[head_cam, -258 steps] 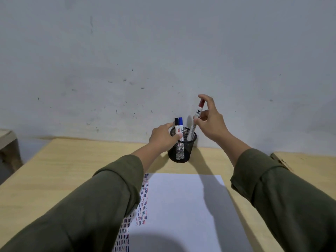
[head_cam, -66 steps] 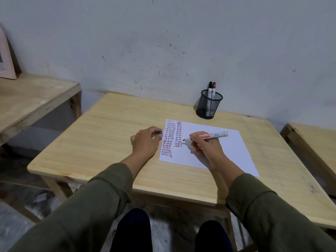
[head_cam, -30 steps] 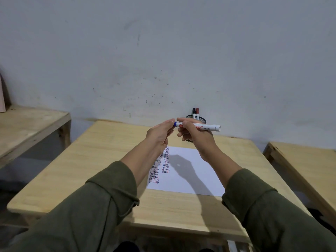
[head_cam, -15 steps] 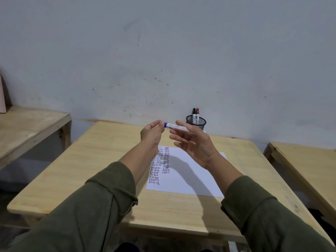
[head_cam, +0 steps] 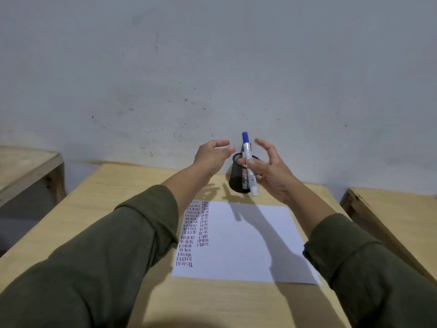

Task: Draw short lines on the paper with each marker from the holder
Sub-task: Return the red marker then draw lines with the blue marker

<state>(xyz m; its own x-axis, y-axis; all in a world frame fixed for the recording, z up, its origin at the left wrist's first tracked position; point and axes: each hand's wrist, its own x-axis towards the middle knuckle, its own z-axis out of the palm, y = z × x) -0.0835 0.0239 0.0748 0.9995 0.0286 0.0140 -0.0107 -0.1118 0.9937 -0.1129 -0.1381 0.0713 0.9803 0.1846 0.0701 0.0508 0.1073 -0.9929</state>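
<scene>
**Capped marker upright at the holder, paper lying free below**

Open tabletop [head_cam: 99, 209] at 9 o'clock of the paper [head_cam: 248, 237], bare wood right out to the left edge. Tighter at 3 o'clock: only a narrow strip between paper and the table's right edge, then a gap, then a second table [head_cam: 397, 209]. A third wooden surface [head_cam: 26, 166] off at 9 o'clock, well apart. Holder [head_cam: 237, 178] near the far edge, close to the wall [head_cam: 212, 67], at 12 o'clock of the paper and apart from it.

Marker [head_cam: 248, 166]: white barrel, blue cap on and pointing to 12 o'clock, nearly upright, seen in front of the holder's rim. Pinched at mid-barrel by thumb and fingertips of the right hand [head_cam: 272, 171], remaining fingers spread wide. Left hand [head_cam: 212, 157] just at 9 o'clock of the marker, fingers curled loosely, grasping nothing, clear of holder and marker. More markers dimly visible through the black mesh; colours hard to tell.

Paper white, flat, with two columns of short dashes in black, red and blue down its left side; the rest blank, crossed by arm shadows. Light wood table, grey scuffed wall with small dark specks. Olive sleeves [head_cam: 118, 256] over both forearms.
</scene>
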